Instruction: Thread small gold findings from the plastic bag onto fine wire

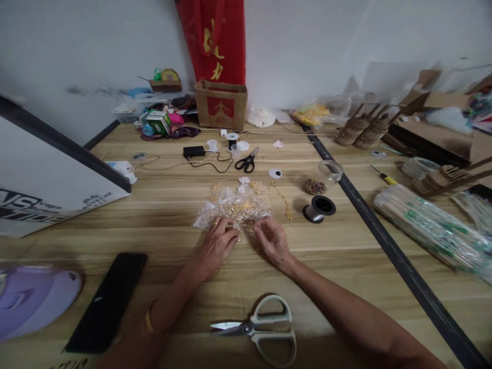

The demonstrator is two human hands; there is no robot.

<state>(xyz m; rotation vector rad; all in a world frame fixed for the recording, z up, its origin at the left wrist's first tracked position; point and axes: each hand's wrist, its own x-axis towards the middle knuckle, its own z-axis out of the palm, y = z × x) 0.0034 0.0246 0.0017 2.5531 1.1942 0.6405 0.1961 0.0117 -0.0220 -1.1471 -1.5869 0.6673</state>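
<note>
Both hands rest at the near edge of a loose pile of clear and gold beads (pixel 242 202) on the wooden table. My left hand (pixel 219 241) has its fingers curled down on the pile's left side; what lies under the fingertips is hidden. Opposite it, my right hand (pixel 272 238) pinches thumb and forefinger together at the pile's right side, on something too small to name. Small gold bits lie between the hands. Beyond the right hand is a gold chain (pixel 282 200). White-handled scissors (pixel 269 328) lie in front of me, blades pointing left.
A spool of clear line (pixel 319 209) and a tipped jar of dark beads (pixel 317 184) stand to the right. Black scissors (pixel 248 161) lie behind the pile. A black phone (pixel 107 302) is at left, near a white box (pixel 54 179). Bagged sticks (pixel 426 225) lie far right.
</note>
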